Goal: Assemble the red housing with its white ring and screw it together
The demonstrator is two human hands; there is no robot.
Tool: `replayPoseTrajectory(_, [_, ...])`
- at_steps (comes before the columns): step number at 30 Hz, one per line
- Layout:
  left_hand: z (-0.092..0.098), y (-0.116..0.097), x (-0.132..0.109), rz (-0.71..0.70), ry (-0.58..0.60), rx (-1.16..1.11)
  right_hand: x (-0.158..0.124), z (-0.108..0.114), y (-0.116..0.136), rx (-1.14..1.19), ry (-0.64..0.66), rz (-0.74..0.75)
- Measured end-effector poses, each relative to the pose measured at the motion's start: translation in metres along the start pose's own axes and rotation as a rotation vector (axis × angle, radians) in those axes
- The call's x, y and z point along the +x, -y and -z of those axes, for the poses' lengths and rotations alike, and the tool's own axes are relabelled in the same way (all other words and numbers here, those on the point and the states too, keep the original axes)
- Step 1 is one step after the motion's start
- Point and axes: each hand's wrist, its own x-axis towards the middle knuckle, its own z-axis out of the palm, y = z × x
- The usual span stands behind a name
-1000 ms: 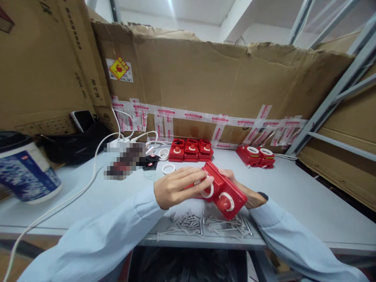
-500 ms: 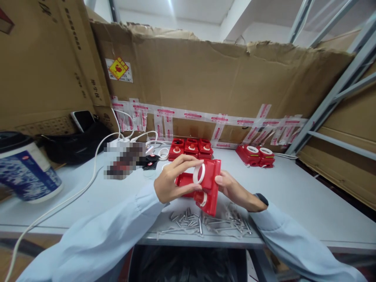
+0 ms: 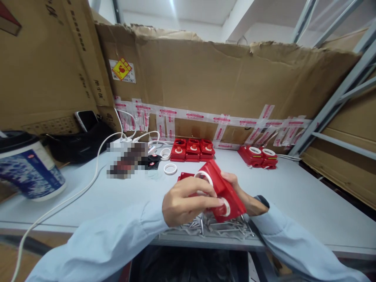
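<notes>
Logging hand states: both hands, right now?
Left hand: fingers curled against the red housing; grip cannot be told.
Right hand: closed, holding the red housing.

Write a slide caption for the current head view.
The right hand holds a red housing above loose metal hardware, with the left hand at its lower white ring.

The person wore long sleeves of light blue cloth, pale and without any visible pattern. The left sleeve (image 3: 108,237) was loose and roomy, creased with soft folds along the forearm and puckered near the wrist. The right sleeve (image 3: 296,241) matched it in colour and was wrinkled too. Just past its end, a dark band (image 3: 262,201) curved around the right wrist, perhaps a watch, though too little of it showed to be sure.
</notes>
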Motion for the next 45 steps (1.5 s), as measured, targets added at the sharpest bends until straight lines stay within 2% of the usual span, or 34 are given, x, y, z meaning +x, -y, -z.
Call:
replayPoseTrajectory(2, [0.003, -0.002, 0.002, 0.009, -0.077, 0.073, -0.001, 0.001, 0.004, -0.014, -0.012, 0.075])
replayPoseTrajectory(4, [0.015, 0.009, 0.006, 0.051, -0.146, 0.148, -0.002, 0.006, 0.008, -0.051, -0.06, 0.204])
replayPoseTrajectory(7, [0.046, 0.045, 0.005, 0.209, -0.06, 0.288, -0.001, 0.016, 0.014, -0.102, -0.203, 0.388])
replayPoseTrajectory(8, [0.058, 0.06, 0.002, 0.273, 0.033, 0.337, 0.0, 0.021, 0.015, -0.118, -0.265, 0.438])
replayPoseTrajectory(11, [0.085, 0.102, -0.016, 0.525, 0.482, 0.451, 0.002, 0.032, 0.017, -0.261, -0.453, 0.538])
replayPoseTrajectory(14, [0.098, 0.127, -0.038, 0.77, 0.875, 0.541, 0.007, 0.041, 0.017, -0.57, -0.586, 0.546])
replayPoseTrajectory(15, [0.1, 0.132, -0.044, 0.827, 0.927, 0.591, 0.009, 0.044, 0.016, -0.696, -0.629, 0.544])
replayPoseTrajectory(17, [0.103, 0.139, -0.051, 0.865, 0.899, 0.682, 0.012, 0.049, 0.014, -0.961, -0.72, 0.557])
replayPoseTrajectory(19, [0.106, 0.143, -0.055, 0.906, 0.809, 0.836, 0.014, 0.054, 0.011, -1.181, -0.788, 0.563])
replayPoseTrajectory(21, [0.107, 0.147, -0.057, 0.956, 0.771, 0.93, 0.015, 0.059, 0.01, -1.279, -0.796, 0.535])
replayPoseTrajectory(24, [0.103, 0.152, -0.06, 1.008, 0.803, 0.942, 0.015, 0.063, 0.01, -1.269, -0.766, 0.485])
replayPoseTrajectory(28, [0.093, 0.156, -0.062, 1.024, 0.8, 0.952, 0.015, 0.063, 0.01, -1.286, -0.736, 0.521])
replayPoseTrajectory(33, [0.096, 0.156, -0.059, 1.028, 0.696, 0.965, 0.015, 0.059, 0.012, -1.289, -0.741, 0.561])
replayPoseTrajectory(35, [0.095, 0.15, -0.052, 0.993, 0.606, 0.951, 0.014, 0.058, 0.013, -1.274, -0.755, 0.575])
replayPoseTrajectory(36, [0.092, 0.144, -0.047, 0.961, 0.549, 0.925, 0.014, 0.058, 0.014, -1.261, -0.763, 0.583])
replayPoseTrajectory(37, [0.087, 0.137, -0.041, 0.889, 0.424, 0.814, 0.014, 0.057, 0.014, -1.243, -0.773, 0.595])
replayPoseTrajectory(39, [0.071, 0.118, -0.027, 0.726, 0.233, 0.445, 0.013, 0.056, 0.015, -1.196, -0.796, 0.622])
replayPoseTrajectory(40, [0.061, 0.108, -0.019, 0.654, 0.226, 0.288, 0.013, 0.055, 0.016, -1.167, -0.806, 0.635])
replayPoseTrajectory(42, [0.04, 0.091, -0.008, 0.534, 0.308, 0.056, 0.012, 0.053, 0.016, -1.1, -0.819, 0.653])
replayPoseTrajectory(45, [0.014, 0.077, -0.001, 0.494, 0.363, -0.061, 0.01, 0.05, 0.017, -1.028, -0.822, 0.688])
